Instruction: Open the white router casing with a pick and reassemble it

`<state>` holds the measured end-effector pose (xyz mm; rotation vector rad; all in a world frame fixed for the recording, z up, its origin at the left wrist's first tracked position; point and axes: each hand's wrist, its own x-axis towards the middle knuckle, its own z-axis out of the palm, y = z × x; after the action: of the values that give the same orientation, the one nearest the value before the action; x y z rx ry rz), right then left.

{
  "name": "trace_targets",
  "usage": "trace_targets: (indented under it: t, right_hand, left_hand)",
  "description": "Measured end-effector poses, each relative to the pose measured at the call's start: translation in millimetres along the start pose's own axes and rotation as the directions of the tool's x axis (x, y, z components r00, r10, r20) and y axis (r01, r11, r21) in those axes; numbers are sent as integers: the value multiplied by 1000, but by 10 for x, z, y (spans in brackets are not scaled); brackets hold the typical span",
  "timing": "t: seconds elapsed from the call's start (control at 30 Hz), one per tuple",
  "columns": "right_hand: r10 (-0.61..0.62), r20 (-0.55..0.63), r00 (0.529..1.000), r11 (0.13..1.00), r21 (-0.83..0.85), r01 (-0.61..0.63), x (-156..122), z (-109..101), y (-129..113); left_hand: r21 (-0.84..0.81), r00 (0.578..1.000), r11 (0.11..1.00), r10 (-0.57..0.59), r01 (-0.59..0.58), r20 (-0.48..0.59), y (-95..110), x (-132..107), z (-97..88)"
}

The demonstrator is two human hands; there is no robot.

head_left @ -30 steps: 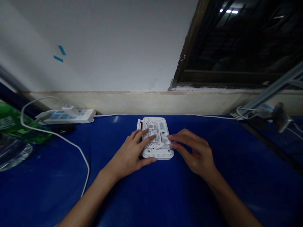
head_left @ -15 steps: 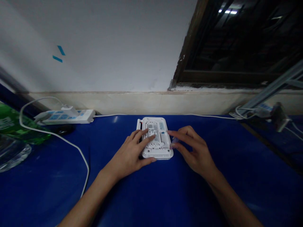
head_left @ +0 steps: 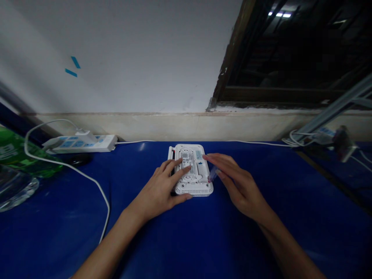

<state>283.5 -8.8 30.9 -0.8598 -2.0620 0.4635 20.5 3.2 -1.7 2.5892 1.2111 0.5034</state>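
Note:
A white router [head_left: 191,188] lies underside up on the blue table, its vented back, label and corner screw holes showing. My left hand [head_left: 159,186] rests on it with fingers spread over the label area and the thumb along the near edge. In my right hand [head_left: 240,184], a small screwdriver with a translucent purple handle [head_left: 213,174] is held between thumb and fingers. It tilts, with its lower end at the near right screw hole. The fingers partly hide the screwdriver.
A white power strip [head_left: 106,143] with a plug stands back left, its white cable [head_left: 99,186] curving across the table. Green-labelled bottles [head_left: 29,159] lie at far left, near a dark object [head_left: 79,159]. A metal post [head_left: 334,104] and cables stand at right.
My right hand's fingers have shifted and opened a little around the screwdriver, so more of its handle shows. My left hand and the router stay put.

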Motion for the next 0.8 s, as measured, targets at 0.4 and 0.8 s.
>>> trace_targets:
  t: [0.4, 0.8]
  right_hand:
    - [42, -30, 999, 998, -36, -43, -22, 74, -22]
    - [-59, -45, 997, 989, -139, 52, -41, 39, -11]
  left_hand:
    - [-22, 1000, 1000, 0, 0, -4, 9, -1, -8]
    - [-18, 1000, 1000, 5, -5, -2, 14, 5, -14]
